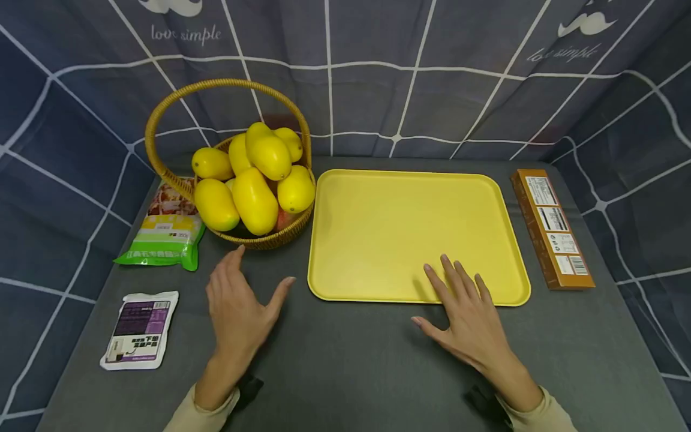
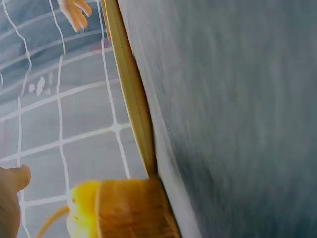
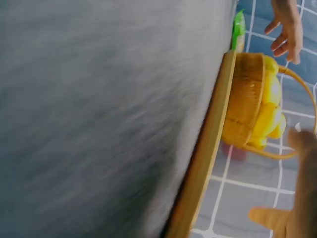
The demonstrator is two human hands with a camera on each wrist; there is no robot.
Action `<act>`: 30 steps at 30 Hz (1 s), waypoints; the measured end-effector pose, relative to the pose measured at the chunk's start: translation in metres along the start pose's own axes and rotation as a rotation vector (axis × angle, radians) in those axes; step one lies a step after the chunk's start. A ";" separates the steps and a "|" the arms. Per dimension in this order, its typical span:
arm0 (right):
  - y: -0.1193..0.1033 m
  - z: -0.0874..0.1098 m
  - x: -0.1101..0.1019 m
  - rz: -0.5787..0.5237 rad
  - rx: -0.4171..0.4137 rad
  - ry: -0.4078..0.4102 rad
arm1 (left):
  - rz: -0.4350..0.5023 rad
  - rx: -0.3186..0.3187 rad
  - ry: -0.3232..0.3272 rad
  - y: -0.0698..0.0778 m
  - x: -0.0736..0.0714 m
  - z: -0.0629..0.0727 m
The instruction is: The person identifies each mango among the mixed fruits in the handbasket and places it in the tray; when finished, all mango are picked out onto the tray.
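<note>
Curtain [image 1: 361,108]: dark with white lines, behind the table and at both sides; its top is cut off.
Table [image 1: 345,372]: grey, its near edge out of the head view and its surface blurred in both wrist views.
Tray [image 1: 410,231]: yellow, flat on the table, right of the basket.
Basket [image 1: 270,241]: wicker, upright, handle raised; whether it touches the tray is hard to tell.
Left hand [image 1: 240,303]: released, thumb apart from the fingers, grasping nothing, just in front of the basket.
Right hand [image 1: 466,321]: released, fingers spread, holding nothing, above the tray's near edge.
Box [image 1: 553,231]: brown, lying right of the tray; its print is too small to read.
Bag [image 1: 167,231]: green and yellow, beside the basket, which partly hides it.
Pouch [image 1: 140,330]: white and purple, flat, left of the left hand.
Yellow fruit [image 1: 254,201]: heaped in the basket; lower pieces are hidden.
Reddish fruit [image 1: 284,219]: under the heap, mostly covered.
Progress: judging by the free hands and full basket, handling seems not yet begun, so probably all of it is left.
</note>
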State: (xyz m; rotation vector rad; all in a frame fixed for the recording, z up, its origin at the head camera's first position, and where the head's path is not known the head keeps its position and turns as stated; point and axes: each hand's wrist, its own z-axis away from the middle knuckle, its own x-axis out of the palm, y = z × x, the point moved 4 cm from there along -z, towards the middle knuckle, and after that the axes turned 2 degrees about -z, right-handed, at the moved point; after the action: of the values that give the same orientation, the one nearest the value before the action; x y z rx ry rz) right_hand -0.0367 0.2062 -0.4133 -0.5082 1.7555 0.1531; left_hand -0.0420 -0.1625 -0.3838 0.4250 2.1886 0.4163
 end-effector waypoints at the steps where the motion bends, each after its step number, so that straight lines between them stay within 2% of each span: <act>1: -0.003 -0.003 -0.002 -0.009 -0.006 0.015 | 0.030 -0.020 0.027 -0.003 -0.001 -0.004; 4: -0.011 -0.013 -0.007 -0.037 -0.031 0.067 | 0.118 -0.087 0.085 -0.014 -0.001 -0.015; 6: -0.016 -0.020 -0.010 -0.053 -0.055 0.093 | 0.185 -0.159 0.082 -0.022 0.002 -0.021; 11: -0.032 -0.037 -0.015 -0.096 -0.109 0.124 | 0.418 -0.386 0.000 -0.037 0.016 -0.029; 15: -0.042 -0.052 -0.019 -0.150 -0.126 0.136 | 0.559 -0.528 -0.030 -0.049 0.031 -0.032; 20: -0.052 -0.075 -0.016 -0.232 -0.127 0.117 | 0.605 -0.576 -0.015 -0.057 0.043 -0.031; 28: -0.069 -0.120 -0.010 -0.362 -0.124 0.085 | 0.603 -0.573 0.041 -0.065 0.055 -0.027; 30: -0.074 -0.132 -0.012 -0.373 -0.143 0.098 | 0.621 -0.561 0.048 -0.058 0.050 -0.029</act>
State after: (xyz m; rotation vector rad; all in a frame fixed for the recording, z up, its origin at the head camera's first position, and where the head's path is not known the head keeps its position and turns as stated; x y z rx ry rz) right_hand -0.1218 0.0941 -0.3567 -0.9499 1.7197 -0.0109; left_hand -0.1036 -0.1960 -0.4258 0.7717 1.8336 1.3435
